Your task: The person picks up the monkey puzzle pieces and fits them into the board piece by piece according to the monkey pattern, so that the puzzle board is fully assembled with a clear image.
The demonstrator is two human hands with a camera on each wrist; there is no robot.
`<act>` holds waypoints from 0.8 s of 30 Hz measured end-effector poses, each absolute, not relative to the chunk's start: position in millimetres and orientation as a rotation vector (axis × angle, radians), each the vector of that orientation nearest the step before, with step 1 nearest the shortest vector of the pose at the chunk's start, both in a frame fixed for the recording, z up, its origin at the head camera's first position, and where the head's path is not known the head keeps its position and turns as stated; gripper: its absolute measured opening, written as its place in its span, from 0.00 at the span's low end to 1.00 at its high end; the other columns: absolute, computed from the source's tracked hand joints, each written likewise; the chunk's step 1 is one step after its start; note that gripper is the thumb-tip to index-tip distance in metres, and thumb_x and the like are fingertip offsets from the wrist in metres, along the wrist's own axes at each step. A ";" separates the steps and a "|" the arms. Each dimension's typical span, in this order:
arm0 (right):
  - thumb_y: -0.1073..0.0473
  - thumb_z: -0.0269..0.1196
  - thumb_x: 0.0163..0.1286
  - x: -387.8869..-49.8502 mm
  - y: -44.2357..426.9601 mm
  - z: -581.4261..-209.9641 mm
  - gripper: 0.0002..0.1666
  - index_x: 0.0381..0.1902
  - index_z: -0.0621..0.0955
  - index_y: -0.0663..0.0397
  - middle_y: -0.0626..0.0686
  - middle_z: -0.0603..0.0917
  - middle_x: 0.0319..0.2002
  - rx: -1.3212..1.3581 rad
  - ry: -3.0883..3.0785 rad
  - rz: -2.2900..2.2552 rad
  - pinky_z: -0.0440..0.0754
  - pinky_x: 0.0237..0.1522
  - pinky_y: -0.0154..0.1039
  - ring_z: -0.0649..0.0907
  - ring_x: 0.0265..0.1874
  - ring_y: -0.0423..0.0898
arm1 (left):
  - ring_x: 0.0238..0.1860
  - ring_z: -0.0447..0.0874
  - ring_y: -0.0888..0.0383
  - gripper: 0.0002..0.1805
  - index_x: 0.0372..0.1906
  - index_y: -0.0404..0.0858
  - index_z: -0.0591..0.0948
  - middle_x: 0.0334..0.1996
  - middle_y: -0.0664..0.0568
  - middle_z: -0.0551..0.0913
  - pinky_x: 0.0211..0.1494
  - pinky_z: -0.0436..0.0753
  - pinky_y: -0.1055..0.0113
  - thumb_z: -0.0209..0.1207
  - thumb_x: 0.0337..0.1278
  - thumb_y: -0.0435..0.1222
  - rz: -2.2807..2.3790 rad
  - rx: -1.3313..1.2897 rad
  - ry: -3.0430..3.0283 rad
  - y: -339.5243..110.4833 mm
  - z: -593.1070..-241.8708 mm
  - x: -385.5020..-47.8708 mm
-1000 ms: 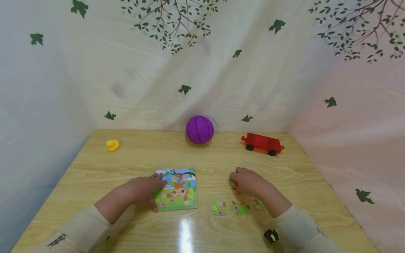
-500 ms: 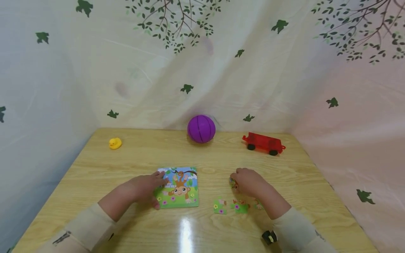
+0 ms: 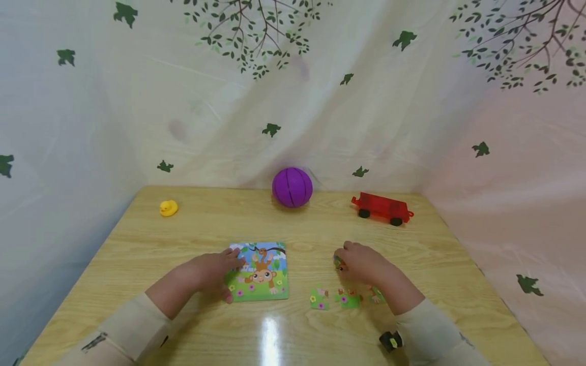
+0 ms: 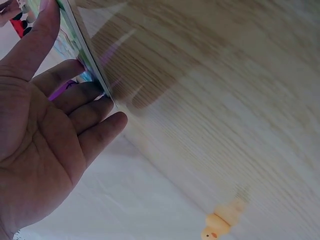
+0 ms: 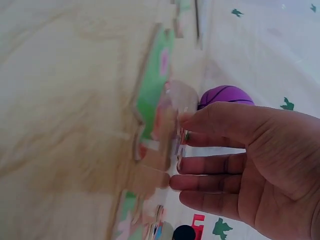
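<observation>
A square monkey picture puzzle board (image 3: 265,291) lies on the table. My left hand (image 3: 208,274) rests at the board's left side, fingers over its upper left and thumb by the lower left corner. In the left wrist view the fingertips (image 4: 102,92) touch the board's edge. To the right, my right hand (image 3: 363,264) pinches a small puzzle piece (image 3: 338,263) between thumb and fingers, mostly hidden by them. Nearer me lie three loose pieces: a left one (image 3: 319,300), a middle one (image 3: 349,300) and a right one (image 3: 377,295), partly behind the wrist.
A purple ball (image 3: 292,187) stands at the back of the wooden table (image 3: 192,223). A yellow rubber duck (image 3: 168,208) sits at back left, a red toy wagon (image 3: 382,208) at back right. Near the right sleeve is a small black object (image 3: 390,341). Printed cloth (image 3: 229,101) hangs behind.
The head view has shifted slightly, so the scene sits a little further right. Both hands stay nearly in place; the right still holds the puzzle piece.
</observation>
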State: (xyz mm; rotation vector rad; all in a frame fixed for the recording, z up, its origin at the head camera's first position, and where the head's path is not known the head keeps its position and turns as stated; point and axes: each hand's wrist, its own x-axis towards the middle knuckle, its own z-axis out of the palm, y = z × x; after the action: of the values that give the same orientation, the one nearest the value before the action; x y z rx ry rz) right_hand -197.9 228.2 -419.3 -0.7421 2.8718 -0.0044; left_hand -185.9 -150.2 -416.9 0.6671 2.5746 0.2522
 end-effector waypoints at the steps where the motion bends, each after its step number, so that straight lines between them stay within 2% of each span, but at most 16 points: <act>1: 0.56 0.69 0.63 -199.8 226.7 -419.0 0.15 0.46 0.80 0.53 0.48 0.72 0.31 -0.741 2.874 -0.033 0.73 0.29 0.39 0.71 0.26 0.42 | 0.76 0.50 0.38 0.51 0.73 0.43 0.65 0.77 0.41 0.52 0.72 0.62 0.37 0.73 0.42 0.50 0.249 0.666 2.573 -150.1 -417.1 -186.0; 4: 0.56 0.67 0.64 -204.5 217.8 -416.1 0.16 0.48 0.80 0.54 0.47 0.74 0.33 -0.789 2.880 -0.132 0.75 0.31 0.39 0.72 0.27 0.41 | 0.77 0.50 0.38 0.51 0.74 0.43 0.65 0.77 0.41 0.52 0.72 0.62 0.37 0.73 0.41 0.50 0.245 0.661 2.572 -149.7 -416.7 -185.7; 11: 0.52 0.64 0.66 -206.8 179.8 -411.8 0.16 0.49 0.82 0.53 0.46 0.77 0.36 -1.142 2.870 -0.207 0.78 0.33 0.34 0.73 0.32 0.39 | 0.76 0.50 0.38 0.51 0.74 0.43 0.64 0.78 0.41 0.51 0.71 0.62 0.36 0.73 0.41 0.49 0.279 0.664 2.572 -149.3 -417.2 -184.9; 17: 0.47 0.64 0.68 -204.8 138.4 -411.6 0.18 0.51 0.82 0.48 0.47 0.79 0.41 -1.271 2.884 -0.043 0.82 0.39 0.35 0.78 0.38 0.41 | 0.76 0.50 0.39 0.52 0.74 0.43 0.64 0.78 0.41 0.51 0.71 0.62 0.36 0.74 0.40 0.48 0.282 0.667 2.576 -148.9 -417.3 -184.6; 24: 0.39 0.62 0.68 -203.4 97.7 -420.5 0.21 0.52 0.82 0.41 0.45 0.80 0.44 -1.381 2.869 0.264 0.81 0.38 0.33 0.79 0.41 0.41 | 0.76 0.50 0.39 0.52 0.74 0.44 0.64 0.78 0.42 0.51 0.70 0.64 0.36 0.74 0.40 0.49 0.259 0.660 2.581 -148.3 -416.3 -184.5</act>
State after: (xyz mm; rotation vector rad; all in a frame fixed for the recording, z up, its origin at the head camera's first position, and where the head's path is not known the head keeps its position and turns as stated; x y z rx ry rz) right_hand -203.4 97.7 -420.5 -1.3815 2.8693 0.2641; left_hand -184.5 -148.3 -416.3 0.6596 2.5806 0.2594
